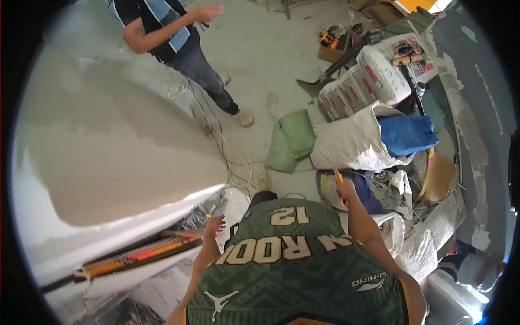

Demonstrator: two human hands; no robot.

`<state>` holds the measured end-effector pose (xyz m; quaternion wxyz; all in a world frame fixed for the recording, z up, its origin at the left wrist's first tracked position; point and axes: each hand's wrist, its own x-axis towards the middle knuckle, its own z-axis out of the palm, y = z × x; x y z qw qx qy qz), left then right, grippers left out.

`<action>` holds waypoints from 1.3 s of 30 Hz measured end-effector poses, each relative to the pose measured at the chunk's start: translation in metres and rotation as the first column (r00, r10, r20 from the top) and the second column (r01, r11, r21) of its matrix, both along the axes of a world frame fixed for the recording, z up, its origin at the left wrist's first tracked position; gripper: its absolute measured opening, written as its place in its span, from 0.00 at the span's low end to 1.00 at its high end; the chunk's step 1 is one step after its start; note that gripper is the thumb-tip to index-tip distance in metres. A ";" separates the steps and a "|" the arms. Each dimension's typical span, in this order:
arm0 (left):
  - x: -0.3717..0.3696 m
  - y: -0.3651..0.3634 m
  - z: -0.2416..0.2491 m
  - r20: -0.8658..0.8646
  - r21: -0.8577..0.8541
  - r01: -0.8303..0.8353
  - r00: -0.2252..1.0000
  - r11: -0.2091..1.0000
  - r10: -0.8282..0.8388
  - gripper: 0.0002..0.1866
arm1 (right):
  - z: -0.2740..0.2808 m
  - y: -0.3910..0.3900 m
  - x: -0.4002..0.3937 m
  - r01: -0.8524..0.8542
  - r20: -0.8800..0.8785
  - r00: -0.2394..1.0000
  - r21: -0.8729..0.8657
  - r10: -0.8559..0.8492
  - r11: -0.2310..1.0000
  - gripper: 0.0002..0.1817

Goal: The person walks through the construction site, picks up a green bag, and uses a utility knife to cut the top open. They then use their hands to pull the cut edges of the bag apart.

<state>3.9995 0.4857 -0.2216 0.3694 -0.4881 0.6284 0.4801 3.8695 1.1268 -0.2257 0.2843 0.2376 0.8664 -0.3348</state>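
My right hand is closed around an orange-handled tool. A thin pale tip points away from me; its exact kind is too small to make out. Just past and below that hand lies a dark blue and yellow sack. A large white woven sack is beyond it. On the other side, my left hand hangs with its fingers apart and nothing in it. Near it are a long open box with orange and yellow items and a pile of metal odds and ends.
Another person stands ahead on the left, by a large pale board or wall. Cables run along the floor. Green sacks, a blue bag, wrapped white packs, a shovel and a broom are ahead and right.
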 end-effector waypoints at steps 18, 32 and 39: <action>-0.423 0.137 0.057 -0.473 -0.025 0.487 0.763 0.873 -0.440 0.22 | -0.020 -0.015 0.026 0.299 -0.183 0.945 0.150 -0.271 0.942 0.27; -0.580 0.201 0.049 -0.097 -0.061 0.952 0.294 0.301 -0.951 0.17 | -0.001 -0.071 0.029 0.713 -0.075 0.699 -0.005 -0.711 0.701 0.14; -0.685 0.419 0.003 -0.340 -0.028 0.993 -0.117 -0.115 -0.933 0.13 | 0.016 -0.188 0.047 0.936 0.109 0.273 0.199 -0.956 0.290 0.19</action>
